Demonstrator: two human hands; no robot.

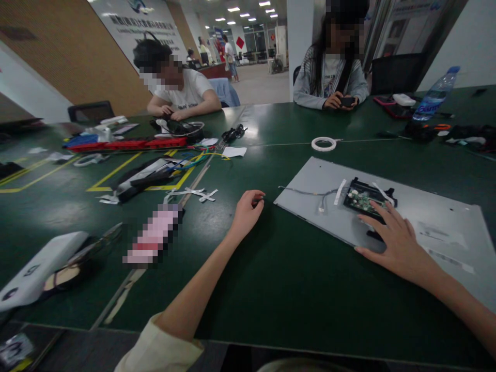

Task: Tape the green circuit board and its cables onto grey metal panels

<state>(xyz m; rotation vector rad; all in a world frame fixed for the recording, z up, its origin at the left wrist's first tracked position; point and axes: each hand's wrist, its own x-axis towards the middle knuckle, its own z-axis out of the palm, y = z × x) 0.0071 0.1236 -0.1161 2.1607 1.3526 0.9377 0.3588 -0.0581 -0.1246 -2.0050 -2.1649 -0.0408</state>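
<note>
My left hand (248,209) rests on the green table (279,268), fingers curled and pinched round something small and dark that I cannot make out. My right hand (395,240) lies flat with fingers spread on a grey metal panel (445,217), touching the near edge of a black holder with a green circuit board (364,199). A thin grey cable (306,194) runs left from the board, taped down with white strips.
A white tape roll (324,143) lies beyond the panel. Cables, a red strip (124,144) and tools clutter the far left. A water bottle (436,95) stands far right. Two people sit across the table. A white device (34,271) lies near left.
</note>
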